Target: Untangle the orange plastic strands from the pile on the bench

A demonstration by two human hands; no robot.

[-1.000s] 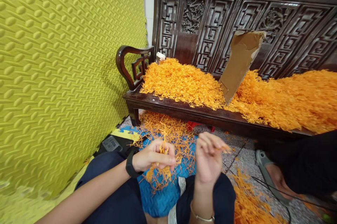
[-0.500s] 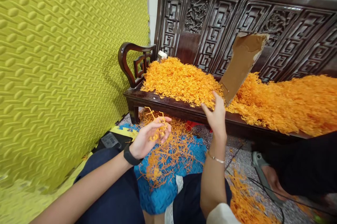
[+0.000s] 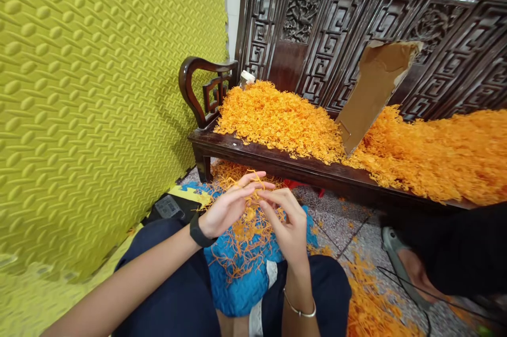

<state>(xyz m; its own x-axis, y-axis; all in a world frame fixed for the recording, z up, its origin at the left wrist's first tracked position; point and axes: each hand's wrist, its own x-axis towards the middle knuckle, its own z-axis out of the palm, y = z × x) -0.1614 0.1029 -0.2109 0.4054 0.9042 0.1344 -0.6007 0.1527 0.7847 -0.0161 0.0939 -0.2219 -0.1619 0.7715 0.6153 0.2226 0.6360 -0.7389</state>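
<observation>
My left hand, with a black band at the wrist, is curled around some thin orange plastic pieces above my lap. Close against its fingertips is my right hand, its thumb and forefinger nearly pinched at those pieces. Whether anything sits between the right fingertips is too small to tell. Below both hands, stringy orange scraps lie on a blue cloth.
A dark carved wooden bench bears a heap of small orange pieces, a leaning cardboard sheet and a second heap. Another person's sandalled foot is at the right, near a black cable. Yellow padding stands left.
My right hand has moved down and left from near the bench edge to my left hand's fingertips, its fingers drawing together. The view has shifted slightly.
</observation>
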